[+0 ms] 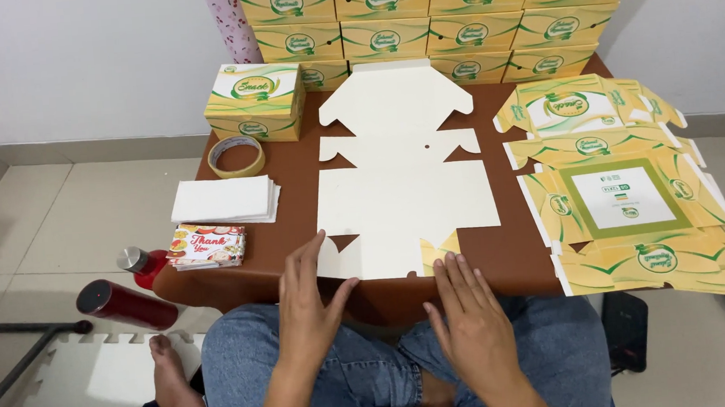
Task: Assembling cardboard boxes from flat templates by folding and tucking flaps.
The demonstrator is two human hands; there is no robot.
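- White card, die-cut and unfolded, makes up the flat box blank (404,184) lying plain side up in the middle of the low brown table (292,174); its near edge reaches the table's front rim, where one small yellow flap (439,251) is turned up.
- Left hand (310,305) lies palm down, fingers straight and spread, pointing away from the body; its fingertips rest on the blank's near left corner, thumb splayed to the right. It grasps nothing.
- Right hand (473,323) is also flat and loose, fingers together and angled slightly leftward, tips just at the blank's near edge beside the yellow flap. Nothing is clasped in it.
- Both forearms rise from the bottom of the view over crossed legs in blue jeans (374,364).
- Left of the blank: a folded yellow box (255,100), a roll of tape (236,155), a stack of white paper (224,200) and a pile of printed cards (206,245).
- Right of it, a heap of printed yellow-green blanks (635,210) overhangs the table edge.
- Finished yellow boxes (443,19) are stacked against the wall behind.
- Two red bottles (127,303) lie on the floor at left, near another person's bare foot (175,386).
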